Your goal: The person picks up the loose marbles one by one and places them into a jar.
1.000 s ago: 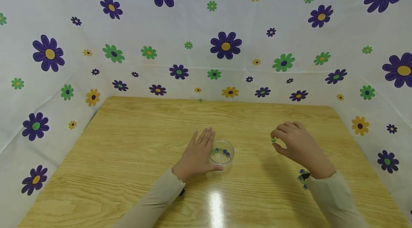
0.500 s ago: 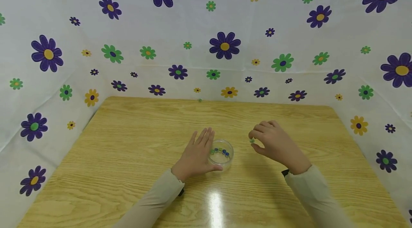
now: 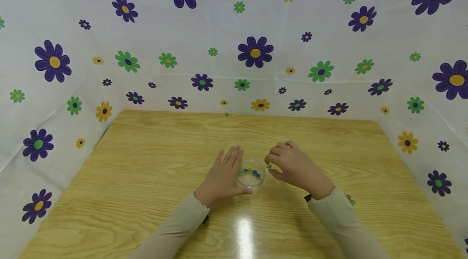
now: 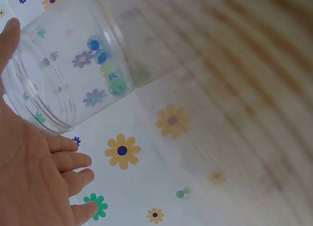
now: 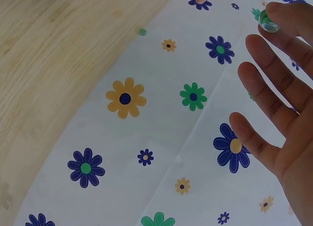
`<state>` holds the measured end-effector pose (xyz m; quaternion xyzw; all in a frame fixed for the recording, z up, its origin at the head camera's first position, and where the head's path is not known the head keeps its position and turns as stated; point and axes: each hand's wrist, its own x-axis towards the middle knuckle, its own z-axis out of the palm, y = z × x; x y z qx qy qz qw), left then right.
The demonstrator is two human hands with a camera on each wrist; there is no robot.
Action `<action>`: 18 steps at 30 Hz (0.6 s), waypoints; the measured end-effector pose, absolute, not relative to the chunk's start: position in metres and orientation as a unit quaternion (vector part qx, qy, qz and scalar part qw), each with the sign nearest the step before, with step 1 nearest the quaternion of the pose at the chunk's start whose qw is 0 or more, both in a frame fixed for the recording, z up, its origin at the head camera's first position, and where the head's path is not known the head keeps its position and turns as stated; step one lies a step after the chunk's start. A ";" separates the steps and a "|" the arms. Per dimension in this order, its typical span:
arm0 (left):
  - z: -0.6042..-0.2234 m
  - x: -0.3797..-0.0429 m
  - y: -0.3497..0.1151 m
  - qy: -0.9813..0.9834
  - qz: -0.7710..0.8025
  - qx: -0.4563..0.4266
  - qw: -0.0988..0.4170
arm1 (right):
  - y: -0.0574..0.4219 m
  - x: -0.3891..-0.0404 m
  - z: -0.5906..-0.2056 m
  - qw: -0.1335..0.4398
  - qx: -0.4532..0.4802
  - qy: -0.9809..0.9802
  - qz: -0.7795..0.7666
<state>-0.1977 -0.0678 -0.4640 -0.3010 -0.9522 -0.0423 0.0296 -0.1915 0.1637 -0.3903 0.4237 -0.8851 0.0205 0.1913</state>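
Observation:
A clear, round plastic jar (image 3: 250, 181) stands upright on the table, with several blue and green glass marbles (image 4: 101, 56) on its bottom. Along the jar's left side lies my left hand (image 3: 222, 181), its fingers straight and its thumb stretched out across the near side. My right hand (image 3: 297, 169) is just right of the jar and pinches a green marble (image 5: 269, 21) between thumb and index finger. In the right wrist view the other fingers spread away from that marble. The held marble is beside the jar's rim in the head view.
Green marbles (image 3: 349, 199) lie on the wooden table (image 3: 164, 141) by my right sleeve, which may hide others. One small green marble (image 3: 226, 114) sits at the table's back edge. A flower-printed white cloth (image 3: 215, 19) walls the back and both sides.
My right hand has moved left across the table with the green marble, from well right of the jar to close beside it. The left hand and the jar have stayed in place.

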 end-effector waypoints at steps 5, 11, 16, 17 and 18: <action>-0.464 -0.198 -0.068 -0.952 -0.038 -0.301 0.031 | 0.158 -0.190 -0.393 0.184 0.430 -0.884 0.018; -0.463 -0.197 -0.068 -0.953 -0.038 -0.298 0.026 | 0.152 -0.188 -0.396 0.179 0.436 -0.882 0.021; -0.462 -0.196 -0.067 -0.953 -0.046 -0.299 0.024 | 0.150 -0.188 -0.399 0.180 0.441 -0.879 0.022; -0.462 -0.196 -0.067 -0.953 -0.046 -0.299 0.025 | 0.149 -0.188 -0.400 0.182 0.442 -0.878 0.020; -0.462 -0.196 -0.068 -0.953 -0.044 -0.299 0.026 | 0.149 -0.188 -0.400 0.183 0.442 -0.878 0.020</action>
